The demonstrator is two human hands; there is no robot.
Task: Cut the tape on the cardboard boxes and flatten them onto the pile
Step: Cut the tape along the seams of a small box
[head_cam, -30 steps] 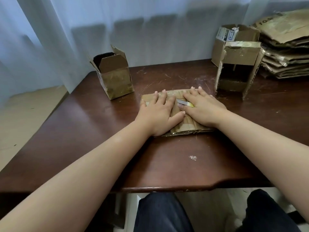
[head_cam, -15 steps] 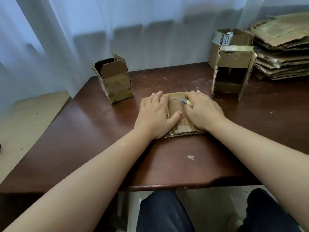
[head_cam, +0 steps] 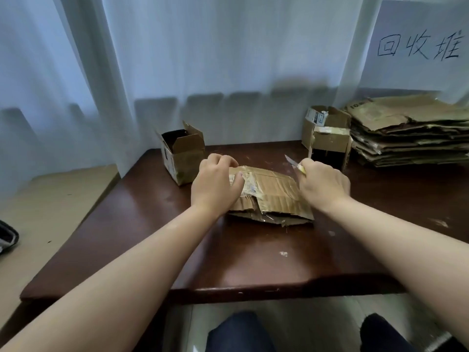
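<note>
A flattened cardboard box (head_cam: 272, 196) with tape on its top lies in the middle of the dark wooden table (head_cam: 253, 262). My left hand (head_cam: 215, 184) grips its left end, fingers curled over the far edge and thumb on top. My right hand (head_cam: 322, 185) is at the box's right end and holds a small yellow-handled utility knife (head_cam: 294, 163) with the blade pointing up and left. The pile of flattened cardboard (head_cam: 411, 138) sits at the far right of the table.
An open box (head_cam: 184, 156) stands behind my left hand. Two more upright boxes (head_cam: 328, 138) stand behind my right hand, next to the pile. A paper sign (head_cam: 418, 47) hangs on the curtain above the pile. Paper scraps dot the table.
Both hands have stopped pressing flat on the box. The left now grips its left end, the right has moved to the right end with the knife raised. The camera has tilted up.
</note>
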